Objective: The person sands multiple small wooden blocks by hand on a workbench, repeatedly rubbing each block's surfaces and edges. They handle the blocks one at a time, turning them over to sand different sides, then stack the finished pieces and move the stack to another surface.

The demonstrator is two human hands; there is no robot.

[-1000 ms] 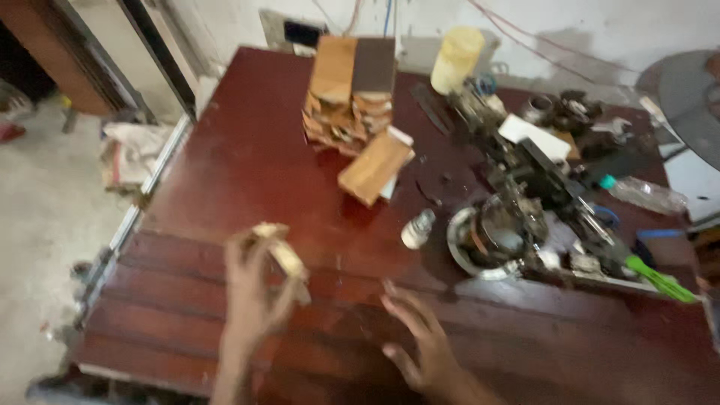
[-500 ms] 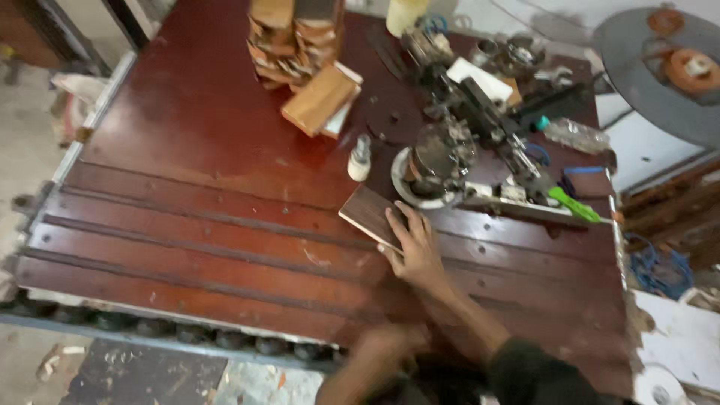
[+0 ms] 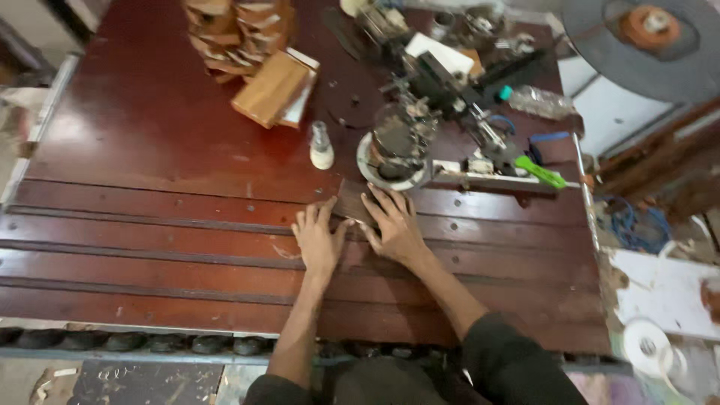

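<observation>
A: Head view, what's in hand?

B: My left hand [image 3: 319,240] & right hand [image 3: 394,225], both flat, fingers spread, gripping nothing, press a small dark wooden piece [image 3: 351,202] onto the red table [image 3: 150,150], by a round machine [image 3: 396,146].

A: Next?

B: Prob. steadying; needs even pressure.

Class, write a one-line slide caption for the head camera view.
Left hand and right hand press flat on a small dark wooden piece on a red-brown slatted workbench, beside a cluttered machine.
</observation>
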